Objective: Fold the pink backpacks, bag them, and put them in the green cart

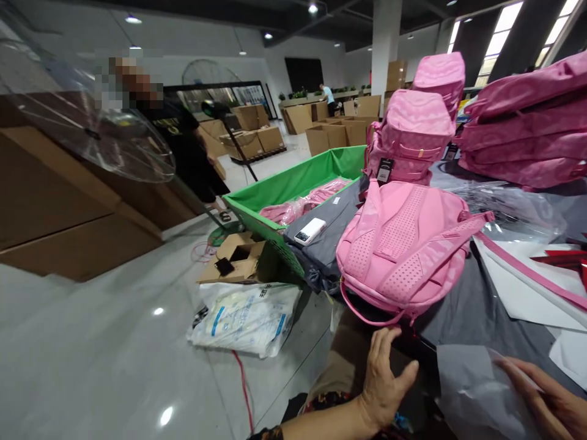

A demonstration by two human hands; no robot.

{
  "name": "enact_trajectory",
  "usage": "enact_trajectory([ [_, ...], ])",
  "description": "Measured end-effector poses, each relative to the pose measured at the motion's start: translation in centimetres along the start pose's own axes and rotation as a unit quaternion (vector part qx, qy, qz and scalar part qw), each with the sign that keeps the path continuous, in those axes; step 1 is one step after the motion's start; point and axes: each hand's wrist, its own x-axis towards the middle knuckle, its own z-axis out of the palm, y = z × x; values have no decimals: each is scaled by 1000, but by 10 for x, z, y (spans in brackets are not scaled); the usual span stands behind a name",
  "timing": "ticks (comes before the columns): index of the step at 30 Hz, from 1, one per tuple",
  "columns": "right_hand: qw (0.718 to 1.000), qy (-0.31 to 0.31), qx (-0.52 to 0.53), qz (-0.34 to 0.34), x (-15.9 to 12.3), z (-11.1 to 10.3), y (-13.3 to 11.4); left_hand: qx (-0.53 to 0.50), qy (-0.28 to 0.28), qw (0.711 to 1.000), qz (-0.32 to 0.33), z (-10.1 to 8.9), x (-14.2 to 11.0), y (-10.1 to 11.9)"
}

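1. The pink backpack (403, 244) lies on the bench (479, 315), straps up, directly beyond the left hand (384, 382). That hand is empty, its thumb spread from the fingers; the fingertips are just beside the backpack's thin loop, contact unclear.
2. The right hand (545, 391) pinches a translucent sheet (477, 385) between thumb and fingers, nearer the wearer than the backpack and to its right.
3. The backpack's looped end reaches the bench's near edge. Left of the bench, open floor (114, 342) stretches past a white plastic bag (247, 318); white papers (527, 284) crowd the right side.
4. Dark grey, creased fabric covers the bench. The backpack is rounded, with perforated padding and cloudy-patterned straps. A white phone (310, 232) lies beside the green bin (293, 177); crinkled clear plastic (523, 214) lies behind the papers.
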Motion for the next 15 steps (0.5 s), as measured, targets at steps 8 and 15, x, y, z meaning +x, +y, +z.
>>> enact_trajectory([
  [8,926,-360,-16,-113,38,1,-28,40,18,993,-112,35,45,13],
  [15,958,-270,-47,-87,89,2,-47,-79,-43,987,-136,-10,41,14],
])
